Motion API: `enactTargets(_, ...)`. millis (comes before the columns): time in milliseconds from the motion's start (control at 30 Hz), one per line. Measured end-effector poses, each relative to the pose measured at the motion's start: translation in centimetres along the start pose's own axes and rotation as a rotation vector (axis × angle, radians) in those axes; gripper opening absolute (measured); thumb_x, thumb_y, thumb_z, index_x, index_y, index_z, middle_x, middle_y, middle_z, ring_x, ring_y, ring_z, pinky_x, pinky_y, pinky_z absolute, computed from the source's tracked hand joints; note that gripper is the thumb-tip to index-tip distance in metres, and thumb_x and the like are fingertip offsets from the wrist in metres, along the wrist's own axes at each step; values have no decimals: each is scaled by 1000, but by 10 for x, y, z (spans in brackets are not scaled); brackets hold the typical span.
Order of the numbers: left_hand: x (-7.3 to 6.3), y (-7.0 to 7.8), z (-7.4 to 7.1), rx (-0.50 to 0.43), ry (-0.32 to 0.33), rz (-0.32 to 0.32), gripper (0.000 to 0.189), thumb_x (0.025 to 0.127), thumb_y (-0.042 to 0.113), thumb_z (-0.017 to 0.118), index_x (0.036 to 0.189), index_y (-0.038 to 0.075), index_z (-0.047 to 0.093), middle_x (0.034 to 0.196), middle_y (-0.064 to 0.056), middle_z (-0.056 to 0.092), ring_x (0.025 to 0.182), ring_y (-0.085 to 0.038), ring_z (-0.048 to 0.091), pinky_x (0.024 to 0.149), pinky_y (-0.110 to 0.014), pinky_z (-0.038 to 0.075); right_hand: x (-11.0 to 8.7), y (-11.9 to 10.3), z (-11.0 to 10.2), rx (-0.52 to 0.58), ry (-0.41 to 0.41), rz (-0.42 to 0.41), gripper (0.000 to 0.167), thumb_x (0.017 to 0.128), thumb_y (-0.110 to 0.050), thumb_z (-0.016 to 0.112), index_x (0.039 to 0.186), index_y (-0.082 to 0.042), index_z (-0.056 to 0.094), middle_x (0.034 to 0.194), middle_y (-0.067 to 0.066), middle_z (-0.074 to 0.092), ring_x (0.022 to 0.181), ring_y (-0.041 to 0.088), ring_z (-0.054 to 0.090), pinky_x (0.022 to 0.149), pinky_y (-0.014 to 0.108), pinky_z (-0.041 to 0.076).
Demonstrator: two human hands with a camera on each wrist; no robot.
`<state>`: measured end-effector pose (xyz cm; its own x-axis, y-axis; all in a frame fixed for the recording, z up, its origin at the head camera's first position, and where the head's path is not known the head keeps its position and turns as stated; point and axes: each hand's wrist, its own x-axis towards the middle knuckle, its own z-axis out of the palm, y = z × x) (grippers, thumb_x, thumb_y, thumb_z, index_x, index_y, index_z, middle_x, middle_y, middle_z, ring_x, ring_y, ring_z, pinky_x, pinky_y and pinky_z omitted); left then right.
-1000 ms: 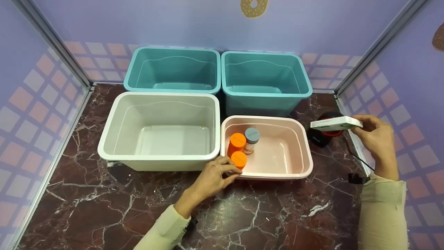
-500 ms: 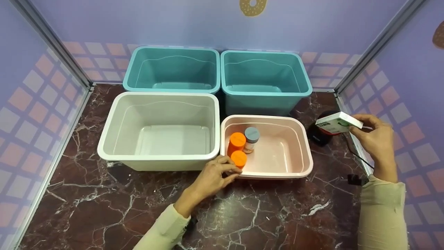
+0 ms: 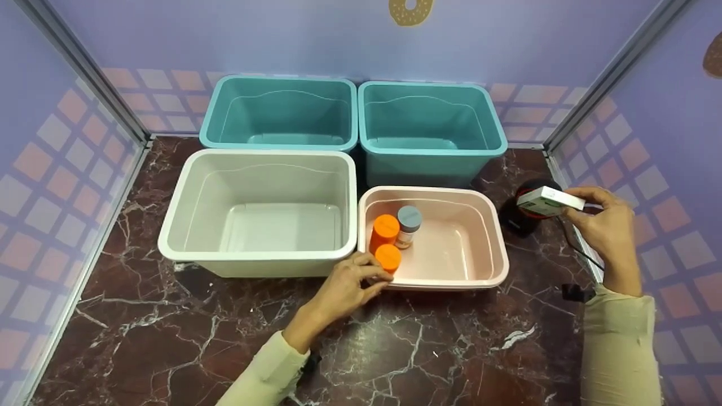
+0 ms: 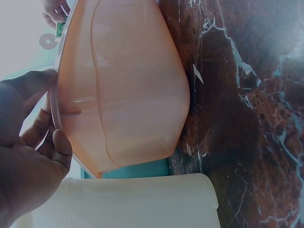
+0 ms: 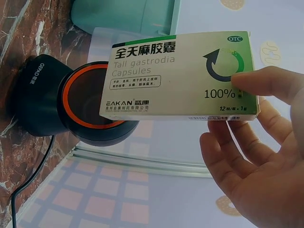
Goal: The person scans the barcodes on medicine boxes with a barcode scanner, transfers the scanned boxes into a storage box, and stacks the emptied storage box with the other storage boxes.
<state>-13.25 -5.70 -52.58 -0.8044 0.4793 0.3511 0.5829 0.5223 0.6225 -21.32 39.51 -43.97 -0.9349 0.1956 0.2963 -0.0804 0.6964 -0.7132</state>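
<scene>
My right hand (image 3: 608,225) pinches a small white and green medicine box (image 5: 180,78), printed "Tall gastrodia Capsules", by one end. The box is held in front of a black scanner (image 5: 40,97) with an orange ring, which it partly covers. Over at the pink bin (image 3: 501,248), my left hand (image 3: 351,285) grips the near-left rim; in the left wrist view the thumb and fingers sit on either side of that rim. Inside the bin, close to the left fingers, stand two orange-capped bottles (image 3: 386,228) and a grey-capped clear bottle (image 3: 409,219).
A large white bin (image 3: 259,256) adjoins the pink one on the left. Behind are two teal bins, left (image 3: 279,148) and right (image 3: 431,152). A black cable (image 5: 33,173) runs from the scanner. Purple walls enclose the dark marbled table (image 3: 186,338).
My right hand has turned and tilted the medicine box in front of the scanner and shifted slightly left. My left hand stays on the pink bin's rim.
</scene>
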Motion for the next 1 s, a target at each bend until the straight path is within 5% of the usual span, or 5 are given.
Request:
enactTargets(567,0,1,-1,5,3,-1,12,89,25,75,98,20,80,97,3,68,95,-15,61,87,-31,53,1,-2,3,-13,28,21,30,82,0,73,112,2,72,94,-28,58,88,-11,56,80,4,45)
enactTargets(1000,1,0,1,0,2,-15,11,88,23,76,98,19,80,97,3,68,95,-15,61,86,-31,53,8,-19,8,89,83,-14,31,79,6,73,110,4,72,89,-27,62,83,-7,59,79,7,46)
